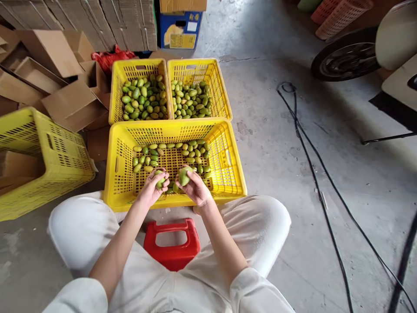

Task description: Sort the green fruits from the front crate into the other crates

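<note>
In front of me stands a yellow plastic crate with slotted walls, some green oval fruits scattered over its floor. Over its near side, my left hand is closed around a green fruit, partly covered by the fingers. My right hand grips another green fruit between thumb and fingers, a short gap away from the left. The fruits look like small mangoes, but the exact kind cannot be told. A few more lie below the hands, partly hidden.
Behind stand two smaller yellow crates, a left one and a right one, both holding many fruits. Cardboard boxes and a tilted yellow crate lie left. A red stool is beneath me. Black cable runs across the right floor.
</note>
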Available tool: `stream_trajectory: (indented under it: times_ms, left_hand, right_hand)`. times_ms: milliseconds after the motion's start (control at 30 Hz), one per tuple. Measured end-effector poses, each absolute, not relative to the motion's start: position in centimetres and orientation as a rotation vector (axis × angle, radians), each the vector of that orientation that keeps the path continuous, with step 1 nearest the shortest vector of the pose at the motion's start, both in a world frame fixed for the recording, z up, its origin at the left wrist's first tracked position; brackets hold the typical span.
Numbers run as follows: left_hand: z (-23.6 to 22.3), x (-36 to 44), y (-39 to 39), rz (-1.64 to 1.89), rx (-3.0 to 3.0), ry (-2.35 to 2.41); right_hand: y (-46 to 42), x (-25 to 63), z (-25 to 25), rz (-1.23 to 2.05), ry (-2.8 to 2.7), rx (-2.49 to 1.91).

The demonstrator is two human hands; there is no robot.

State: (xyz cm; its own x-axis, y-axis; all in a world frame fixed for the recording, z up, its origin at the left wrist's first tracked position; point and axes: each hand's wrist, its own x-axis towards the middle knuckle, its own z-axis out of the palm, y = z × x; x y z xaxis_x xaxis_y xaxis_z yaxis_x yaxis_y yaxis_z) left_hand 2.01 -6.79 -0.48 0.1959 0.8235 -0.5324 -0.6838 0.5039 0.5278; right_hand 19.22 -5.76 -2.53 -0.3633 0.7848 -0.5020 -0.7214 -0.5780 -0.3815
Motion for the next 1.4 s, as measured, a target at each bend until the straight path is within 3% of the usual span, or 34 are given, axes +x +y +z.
stream_trajectory:
  times_ms: [200,633,933,1400]
  left_hand:
    - [0.2,1.8,-6.8,1.093,0.202,0.834]
    - [-2.0,2.2,-6.9,0.998,0.211,0.948]
    - [0.1,1.6,-6.5,1.113,-0.036,0.873]
    - [-1.3,1.6,-6.3,1.055,-0.138,1.001]
  right_hand:
    - [-5.5,20.1,-1.0,1.934,-0.021,-0.558]
    - [-5.6,18.6,-2.9,2.027,-0.073,-0.993]
    - [-5.4,19.5,-0.3,1.954,-0.042,-0.640]
    - [-5.7,19.3,-0.6,1.776,0.081,-0.750]
